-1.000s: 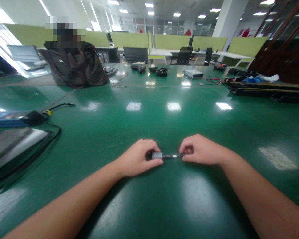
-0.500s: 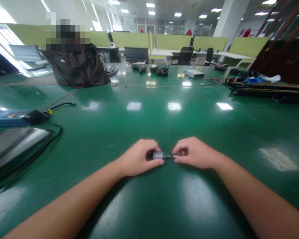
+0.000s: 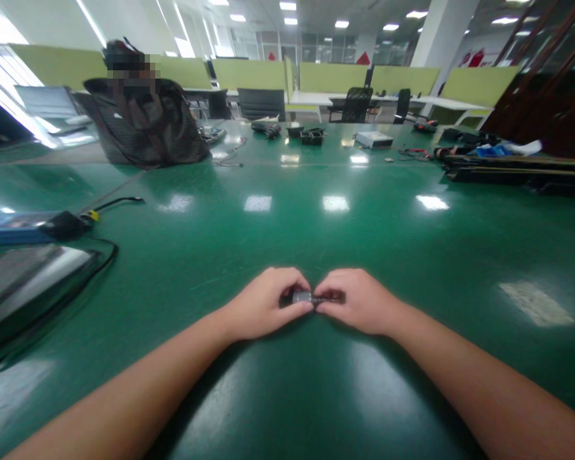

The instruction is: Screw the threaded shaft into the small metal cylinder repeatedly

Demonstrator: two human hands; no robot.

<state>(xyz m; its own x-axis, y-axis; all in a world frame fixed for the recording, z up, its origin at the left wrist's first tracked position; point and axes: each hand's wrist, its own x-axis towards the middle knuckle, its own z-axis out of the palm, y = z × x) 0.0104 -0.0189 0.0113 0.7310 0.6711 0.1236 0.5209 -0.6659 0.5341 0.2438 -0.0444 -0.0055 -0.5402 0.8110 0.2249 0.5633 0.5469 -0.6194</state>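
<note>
Near the middle of the green table (image 3: 287, 243), my left hand (image 3: 273, 303) pinches a small grey metal cylinder (image 3: 302, 297) between thumb and fingers. A thin dark shaft (image 3: 319, 299) sticks out of the cylinder's right side, in line with it. My right hand (image 3: 357, 300) has its thumb and fingers closed on this shaft, close beside the cylinder. The fingertips of both hands are almost touching. The shaft's right part lies within the curl of my right hand and is partly hidden.
At the left are a blue box (image 3: 14, 229), a grey device (image 3: 23, 287) and black cables. A dark bag (image 3: 148, 128) stands at the back left. Small black parts (image 3: 311, 136), a silver box (image 3: 374, 140) and stacked dark strips (image 3: 517, 171) lie farther back.
My right hand has moved left along the shaft, up close to the cylinder and my left hand. My left hand has hardly moved.
</note>
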